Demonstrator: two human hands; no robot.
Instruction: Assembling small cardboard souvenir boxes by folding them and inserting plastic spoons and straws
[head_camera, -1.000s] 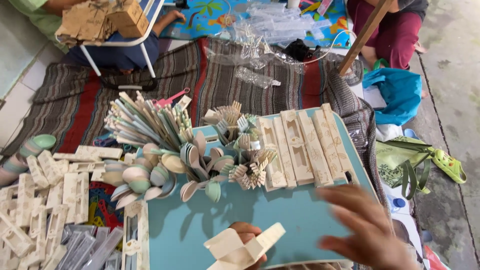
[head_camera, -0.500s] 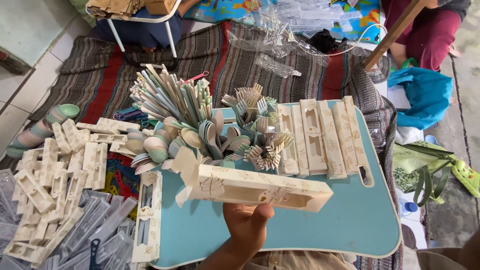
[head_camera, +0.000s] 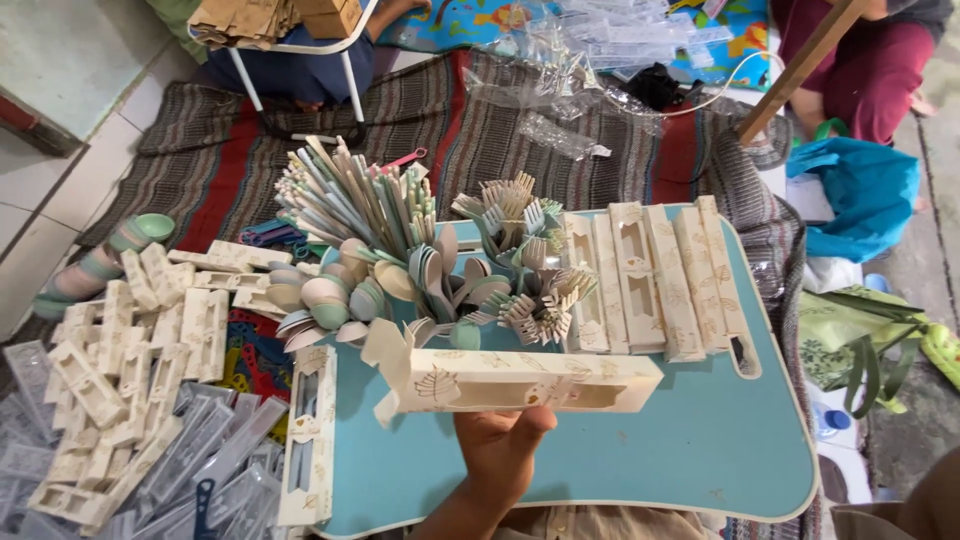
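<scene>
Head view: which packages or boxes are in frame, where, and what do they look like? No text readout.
Held box: long cream carton with leaf print and an open left flap, in the left hand over the blue tray table.
Box row: matching cream cartons side by side at the table's far right.
Box pile: same cartons heaped on the floor at left.
Clear sleeves: grey transparent, bottom left.

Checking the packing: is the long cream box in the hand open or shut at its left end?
Open. The cream box, held by one hand, has its left end flaps splayed outward, not tucked in.
</scene>
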